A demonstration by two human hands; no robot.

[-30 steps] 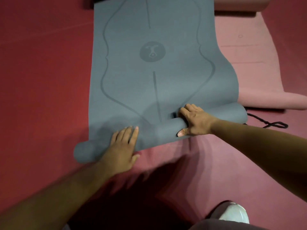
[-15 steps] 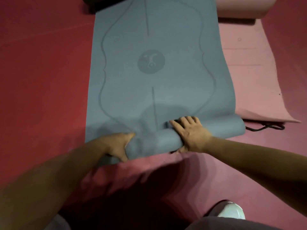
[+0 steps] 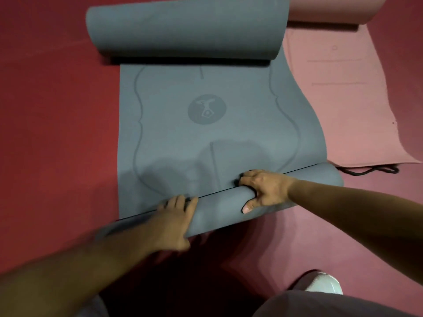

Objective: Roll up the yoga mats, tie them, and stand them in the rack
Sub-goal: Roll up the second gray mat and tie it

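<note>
Red floor (image 3: 57, 110), mat roll (image 3: 219, 209) under right hand (image 3: 265, 191)

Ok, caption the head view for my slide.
Left hand and right hand grip the rolled near end of a grey mat, pink mat alongside.

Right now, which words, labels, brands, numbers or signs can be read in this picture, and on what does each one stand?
No words or numbers can be read anywhere.
On the grey mat: a round emblem with a figure drawn in it, no letters, plus curved guide lines.
On the pink mat: a small ring mark and faint straight lines, no letters.
</note>
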